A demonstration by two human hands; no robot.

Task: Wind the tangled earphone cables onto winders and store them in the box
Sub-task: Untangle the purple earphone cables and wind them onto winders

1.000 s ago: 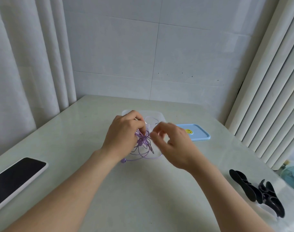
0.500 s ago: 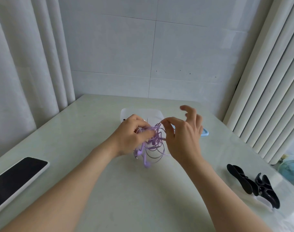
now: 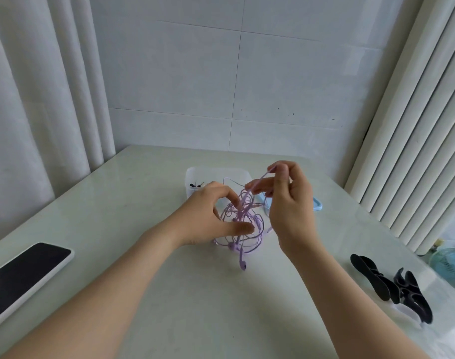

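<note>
A tangle of purple earphone cable [image 3: 243, 224] hangs above the table between my hands, with one earbud [image 3: 243, 265] dangling below it. My left hand [image 3: 208, 216] holds the tangle from the left, thumb and forefinger reaching into the loops. My right hand [image 3: 286, 203] is raised on the right and pinches a strand of the cable between its fingertips. Behind them stands the clear plastic box [image 3: 195, 174], with something dark inside at its left corner. Black winders [image 3: 392, 283] lie on the table at the right.
A phone [image 3: 22, 275] lies face up at the table's left edge. The box's blue lid [image 3: 315, 204] lies behind my right hand. Curtains hang left and right, and a small blue fan [image 3: 451, 263] shows past the table's right edge.
Both hands lifted the purple tangle off the table and toward me. My right hand rose and drew one strand up out of the bundle; an earbud now dangles free below.
</note>
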